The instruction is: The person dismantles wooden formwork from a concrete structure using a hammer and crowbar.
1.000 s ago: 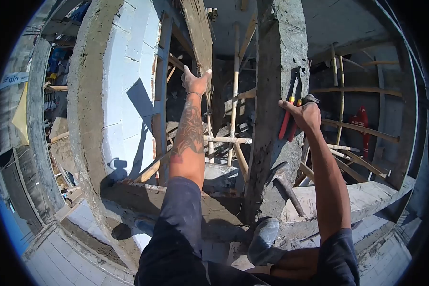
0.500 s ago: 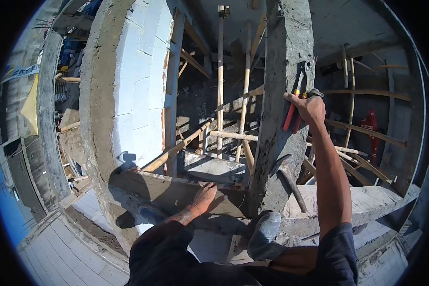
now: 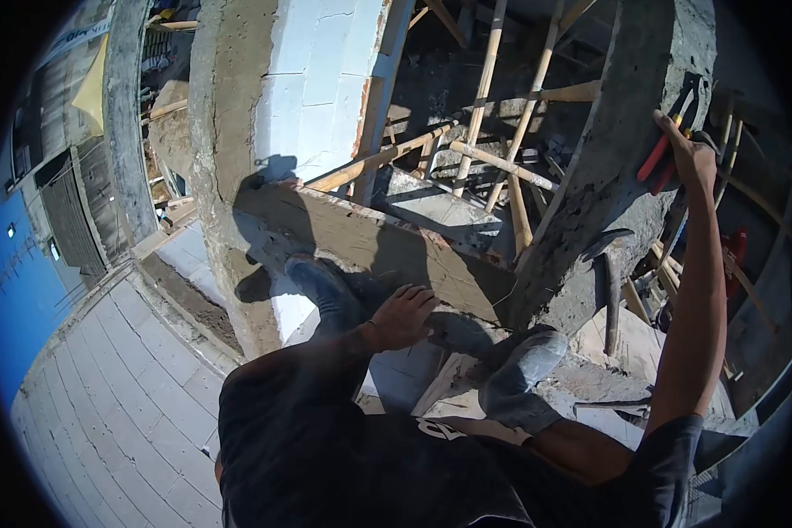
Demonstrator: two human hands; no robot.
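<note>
My right hand (image 3: 697, 165) is up at the concrete column (image 3: 603, 158) on the right. Its fingers cross the red and yellow handles of a pair of pliers (image 3: 655, 158), whose dark jaws point up along the column face. My left hand (image 3: 403, 317) is open and holds nothing, its fingers loosely extended and pointing right. It hovers just on the near side of a mortar-covered ledge (image 3: 352, 231) that runs between two columns. A hammer (image 3: 612, 295) rests against the lower column, head up and handle down.
Two boots, left (image 3: 326, 295) and right (image 3: 524, 370), stand by the ledge. Bamboo poles (image 3: 480, 97) cross the opening beyond it. A white block wall (image 3: 308, 114) rises at left-centre, and a block-paved surface (image 3: 123, 378) lies below left.
My left hand has come off the ledge and back toward my body. The view has swung left and down. My right hand stays at the pliers on the column.
</note>
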